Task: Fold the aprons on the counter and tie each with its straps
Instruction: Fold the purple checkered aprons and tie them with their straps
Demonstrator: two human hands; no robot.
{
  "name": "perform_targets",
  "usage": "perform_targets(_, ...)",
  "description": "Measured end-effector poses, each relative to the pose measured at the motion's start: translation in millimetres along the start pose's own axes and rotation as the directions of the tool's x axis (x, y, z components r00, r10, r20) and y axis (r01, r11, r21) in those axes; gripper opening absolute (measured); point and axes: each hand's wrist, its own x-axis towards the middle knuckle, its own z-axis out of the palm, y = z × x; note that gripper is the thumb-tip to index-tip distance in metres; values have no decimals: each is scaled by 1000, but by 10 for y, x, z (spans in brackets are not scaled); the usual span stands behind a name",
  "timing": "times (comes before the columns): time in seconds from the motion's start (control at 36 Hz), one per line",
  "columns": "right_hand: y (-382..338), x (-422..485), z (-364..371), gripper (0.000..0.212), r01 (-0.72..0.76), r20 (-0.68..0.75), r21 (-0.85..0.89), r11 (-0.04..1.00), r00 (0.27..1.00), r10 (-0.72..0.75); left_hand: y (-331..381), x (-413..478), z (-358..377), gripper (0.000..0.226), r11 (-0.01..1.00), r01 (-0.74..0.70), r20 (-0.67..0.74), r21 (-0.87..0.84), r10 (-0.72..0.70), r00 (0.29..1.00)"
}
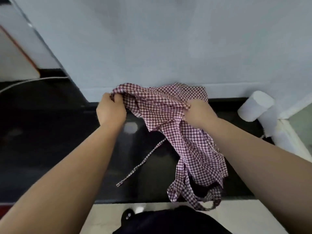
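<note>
A purple-and-white checked apron [162, 105] hangs bunched above the black counter [50, 141]. My left hand [110, 110] grips its upper left corner, fingers curled into the cloth. Further right, my right hand [198, 112] grips the fabric near its middle. The lower part of the apron drapes down over the counter's front edge. One thin strap [143, 162] trails loose across the counter to the left, and a looped strap [202, 201] dangles past the front edge.
A white cylindrical roll [255, 105] stands at the back right of the counter by the pale wall [152, 39]. A curved metal rim [33, 81] shows at the far left. Pale floor [104, 215] lies below the counter edge.
</note>
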Motion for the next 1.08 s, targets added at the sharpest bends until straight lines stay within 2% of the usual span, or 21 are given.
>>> perform_targets(0.08,-683,98,125,17,116,-62,140,983,992,-108,-404,235,-552,28,989,138,-141,-59,-145,979)
perform_targets(0.19,-1581,139,348,20,131,-50,386,913,991,-121,-836,478,-1191,29,964,199,-247,-176,-239,939)
perform_targets(0.22,-1747,131,393,20,101,-40,490,866,995,-93,-916,520,-1285,37,963,174,-217,-203,-218,951)
perform_targets(0.28,-2106,97,539,17,19,77,708,706,992,-104,-1142,593,-1507,61,970,107,-90,-218,-129,988)
perform_targets(0.33,-2378,75,714,29,-47,197,802,595,962,-189,-1324,616,-1684,81,989,71,75,-132,-62,995)
perform_targets(0.36,-2502,61,825,38,-51,231,784,619,949,-215,-1400,620,-1759,85,995,69,146,-78,-57,988)
perform_targets(0.42,-2613,15,998,56,64,188,641,765,953,-238,-1533,592,-1778,75,998,56,292,9,-56,955)
perform_targets(0.44,-2669,-7,1094,59,127,150,548,827,958,-246,-1630,574,-1782,70,998,41,363,53,-58,930)
perform_targets(0.5,-2657,-42,1248,54,165,134,428,888,961,-243,-1777,516,-1746,69,995,14,476,99,-60,878)
perform_targets(0.58,-2577,-92,1447,48,144,236,304,942,946,-221,-1992,489,-1703,86,995,56,530,80,-90,843)
perform_targets(0.67,-2446,-141,1583,59,103,407,226,969,893,-189,-2162,443,-1606,98,990,101,581,102,-141,801)
perform_targets(0.69,-2407,-149,1624,68,59,491,227,972,855,-166,-2183,422,-1570,94,986,107,595,127,-162,787)
perform_targets(0.72,-2375,-162,1655,79,13,569,232,973,809,-147,-2205,401,-1536,80,984,106,589,142,-169,790)
perform_targets(0.78,-2333,-175,1734,96,-13,660,194,981,742,-121,-2212,400,-1497,35,985,120,541,128,-171,824)
perform_targets(0.81,-2317,-178,1767,99,15,665,159,987,737,-119,-2181,404,-1504,26,986,141,512,93,-169,842)
perform_targets(0.83,-2309,-173,1800,96,48,662,125,991,740,-119,-2176,428,-1512,30,985,162,502,62,-171,848)
perform_targets(0.89,-2325,-168,1810,88,87,645,96,991,753,-129,-2146,486,-1534,51,985,159,511,72,-173,842)
perform_targets(0.94,-2356,-171,1786,98,53,659,137,989,740,-131,-2108,525,-1558,69,979,185,527,90,-205,825)
perform_targets(1.03,-2432,-184,1755,118,-44,666,252,967,732,-141,-2099,570,-1582,79,976,215,580,34,-195,791)
perform_targets(1.06,-2454,-198,1746,119,-39,654,263,964,742,-149,-2104,578,-1576,80,971,238,605,-2,-188,773)
perform_targets(1.08,-2471,-208,1742,111,-3,633,257,967,756,-165,-2093,581,-1573,78,967,253,620,-35,-177,764)
